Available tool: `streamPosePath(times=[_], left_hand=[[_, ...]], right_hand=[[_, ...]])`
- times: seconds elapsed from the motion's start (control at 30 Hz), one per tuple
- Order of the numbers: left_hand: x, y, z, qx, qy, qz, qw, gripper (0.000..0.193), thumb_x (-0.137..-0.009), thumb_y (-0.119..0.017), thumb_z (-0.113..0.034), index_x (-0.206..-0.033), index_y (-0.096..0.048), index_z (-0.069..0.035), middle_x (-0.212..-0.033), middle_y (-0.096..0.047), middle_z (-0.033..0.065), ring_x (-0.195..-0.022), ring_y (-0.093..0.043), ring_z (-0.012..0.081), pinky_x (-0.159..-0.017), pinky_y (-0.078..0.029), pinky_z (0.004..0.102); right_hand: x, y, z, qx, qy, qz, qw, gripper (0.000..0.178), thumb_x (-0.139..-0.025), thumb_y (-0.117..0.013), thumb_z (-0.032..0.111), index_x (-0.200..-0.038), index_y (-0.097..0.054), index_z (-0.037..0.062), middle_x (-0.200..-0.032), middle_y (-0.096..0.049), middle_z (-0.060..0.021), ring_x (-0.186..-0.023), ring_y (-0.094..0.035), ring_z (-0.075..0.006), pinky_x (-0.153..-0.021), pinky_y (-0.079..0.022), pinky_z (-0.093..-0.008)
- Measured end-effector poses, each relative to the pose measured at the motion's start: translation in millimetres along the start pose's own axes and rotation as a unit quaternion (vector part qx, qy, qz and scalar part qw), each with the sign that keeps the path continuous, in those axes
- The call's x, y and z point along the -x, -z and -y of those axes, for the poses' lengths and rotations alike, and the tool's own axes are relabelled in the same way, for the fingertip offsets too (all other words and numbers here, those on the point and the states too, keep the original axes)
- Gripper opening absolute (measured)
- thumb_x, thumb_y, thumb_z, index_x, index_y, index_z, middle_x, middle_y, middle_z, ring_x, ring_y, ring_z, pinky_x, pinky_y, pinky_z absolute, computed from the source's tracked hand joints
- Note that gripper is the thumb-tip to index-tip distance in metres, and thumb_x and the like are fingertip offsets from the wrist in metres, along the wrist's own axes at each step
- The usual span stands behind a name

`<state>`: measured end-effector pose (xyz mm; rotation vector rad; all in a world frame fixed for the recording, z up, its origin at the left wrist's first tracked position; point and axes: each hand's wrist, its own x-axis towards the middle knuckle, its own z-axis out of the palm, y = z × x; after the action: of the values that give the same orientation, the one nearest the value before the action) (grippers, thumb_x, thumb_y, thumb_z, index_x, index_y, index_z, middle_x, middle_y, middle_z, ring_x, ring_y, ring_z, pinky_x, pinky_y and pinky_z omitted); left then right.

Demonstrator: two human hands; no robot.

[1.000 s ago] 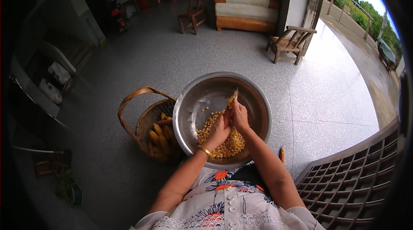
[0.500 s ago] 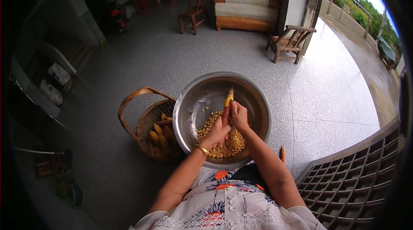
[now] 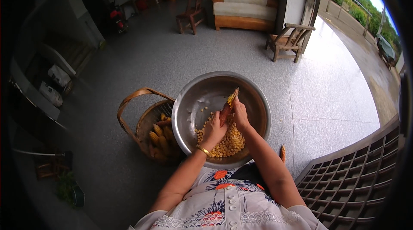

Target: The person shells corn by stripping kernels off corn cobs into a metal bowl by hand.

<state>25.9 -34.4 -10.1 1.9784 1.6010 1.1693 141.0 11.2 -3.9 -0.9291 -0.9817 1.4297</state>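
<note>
Over a wide steel basin point(image 3: 183, 137) I hold a corn cob point(image 3: 224, 114) that slants up and to the right. Its lower length is bare and reddish brown; yellow kernels remain toward the tip. My left hand point(image 3: 214, 130), with a gold bangle at the wrist, is wrapped round the bare lower end. Higher up, my right hand point(image 3: 240, 114) is closed on the cob near the kernelled tip, its thumb pressed along the side. Loose yellow kernels point(image 3: 230, 143) are heaped in the basin below my hands, with a few scattered farther left.
A handled wicker basket point(image 3: 141, 120) holding several corn ears point(image 3: 161, 137) stands against the basin's left side. Another cob point(image 3: 283, 153) lies on the floor to the right, near a dark lattice panel point(image 3: 344, 182). Farther off are a bamboo chair point(image 3: 286, 43), a wooden chair point(image 3: 191, 12) and a sofa point(image 3: 245, 10).
The cob has tilted more to the right, and its tip has shifted right. My right hand has slid slightly upward along it, and my left hand has turned around the lower end.
</note>
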Motion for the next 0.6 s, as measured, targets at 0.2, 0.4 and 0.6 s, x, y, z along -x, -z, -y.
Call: streamPosePath(times=[0.2, 0.4, 0.6], left_hand=[[2.3, -5.3, 5.2, 0.084, 0.053, 0.071, 0.992, 0.034, -0.069, -0.056, -0.009, -0.1, -0.044, -0.001, -0.077, -0.056, 0.0184, -0.074, -0.056, 0.0315, -0.064, -0.045, 0.0348], [4.0, -10.5, 19.4, 0.221, 0.096, 0.08, 0.967, 0.034, -0.072, -0.053, -0.007, -0.104, -0.045, -0.001, -0.083, -0.054, 0.0051, -0.075, -0.052, 0.014, -0.065, -0.043, 0.0283], [-0.6, 2.4, 1.4, 0.276, 0.183, 0.096, 0.938, 0.031, -0.07, -0.056, -0.012, -0.095, -0.045, 0.002, -0.073, -0.056, 0.0179, -0.069, -0.056, 0.0349, -0.061, -0.043, 0.0391]], right_hand=[[-7.0, 8.7, -12.9, 0.173, 0.055, -0.007, 0.983, 0.045, -0.089, -0.034, 0.042, -0.077, -0.052, 0.0028, -0.065, -0.049, -0.0006, -0.057, -0.044, -0.0081, -0.052, -0.038, -0.0232], [-5.9, 3.7, -13.4, 0.205, 0.074, 0.011, 0.976, 0.037, -0.09, -0.035, 0.033, -0.081, -0.052, 0.0014, -0.067, -0.049, -0.0004, -0.059, -0.045, -0.0079, -0.055, -0.04, -0.0239], [0.2, -2.4, -5.7, 0.097, 0.079, 0.049, 0.991, 0.035, -0.089, -0.04, 0.031, -0.082, -0.051, -0.0005, -0.069, -0.049, -0.0001, -0.063, -0.043, -0.0063, -0.056, -0.038, -0.0235]])
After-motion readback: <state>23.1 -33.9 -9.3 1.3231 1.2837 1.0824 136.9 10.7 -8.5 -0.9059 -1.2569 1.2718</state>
